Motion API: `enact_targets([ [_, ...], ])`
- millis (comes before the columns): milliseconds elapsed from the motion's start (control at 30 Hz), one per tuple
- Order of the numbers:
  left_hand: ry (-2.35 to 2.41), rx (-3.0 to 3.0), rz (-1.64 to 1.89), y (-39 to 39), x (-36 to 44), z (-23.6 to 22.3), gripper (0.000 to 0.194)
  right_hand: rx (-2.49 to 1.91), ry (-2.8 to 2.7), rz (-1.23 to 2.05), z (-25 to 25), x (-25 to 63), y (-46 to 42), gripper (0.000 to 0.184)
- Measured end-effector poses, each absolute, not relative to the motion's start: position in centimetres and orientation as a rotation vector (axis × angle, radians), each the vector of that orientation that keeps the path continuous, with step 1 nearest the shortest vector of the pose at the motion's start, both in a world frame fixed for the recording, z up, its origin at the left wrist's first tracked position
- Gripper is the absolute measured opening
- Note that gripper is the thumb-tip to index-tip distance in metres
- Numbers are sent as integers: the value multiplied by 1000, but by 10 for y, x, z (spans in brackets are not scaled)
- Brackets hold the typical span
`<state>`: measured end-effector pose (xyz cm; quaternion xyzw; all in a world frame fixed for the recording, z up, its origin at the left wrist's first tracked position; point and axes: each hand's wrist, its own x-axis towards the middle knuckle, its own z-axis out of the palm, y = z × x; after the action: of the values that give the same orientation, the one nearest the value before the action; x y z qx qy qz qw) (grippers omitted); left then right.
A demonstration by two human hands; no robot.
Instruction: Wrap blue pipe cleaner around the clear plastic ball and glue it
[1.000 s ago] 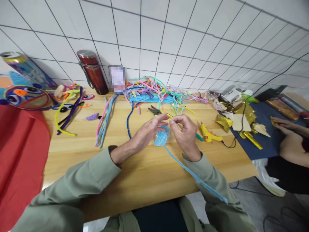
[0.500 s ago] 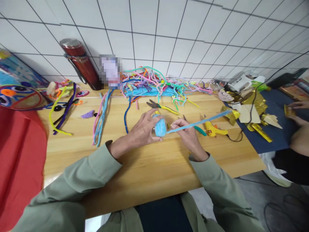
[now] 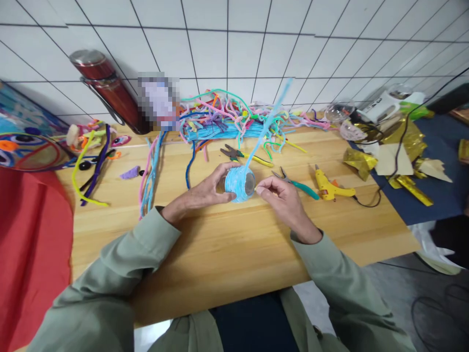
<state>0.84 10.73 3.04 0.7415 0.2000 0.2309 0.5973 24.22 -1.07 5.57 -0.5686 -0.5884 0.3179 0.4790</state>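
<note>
My left hand grips a small cylinder wrapped in light blue pipe cleaner, thumb below and fingers over the top. The cylinder lies tilted, its round grey end facing right. From its upper edge a loose length of blue pipe cleaner sticks up toward the wall. Close beside that round end, my right hand is closed in a pinch; what sits between thumb and forefinger is too small to make out. Just behind lie yellow-handled pliers, and to the right are teal-handled pliers.
A yellow glue gun with a cord lies at the right. Tangled pipe cleaners line the wall beside a red thermos. Gold foil scraps lie far right, and red cloth hangs at the left.
The loose blue pipe cleaner has swung from pointing right, by my right hand, to pointing up. The cylinder has turned, showing its round end. My right hand now pinches beside that end.
</note>
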Motion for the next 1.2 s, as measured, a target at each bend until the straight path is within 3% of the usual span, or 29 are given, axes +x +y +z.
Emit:
enact_targets([
  [267,543,1846,568,96,13,39,89,-1357,-1759,269,50,233,-10,16],
  [600,638,1918,739,91,20,30,99,-1321,-1847,16,45,227,-12,18],
  [767,697,1976,877,90,27,17,82,-1335,-1857,-16,47,227,-14,18],
  [1033,719,1872,859,92,26,19,84,-1369,-1834,96,45,228,-12,19],
  [1200,674,1939,847,92,25,18,79,-1372,-1863,-3,40,227,-10,17],
])
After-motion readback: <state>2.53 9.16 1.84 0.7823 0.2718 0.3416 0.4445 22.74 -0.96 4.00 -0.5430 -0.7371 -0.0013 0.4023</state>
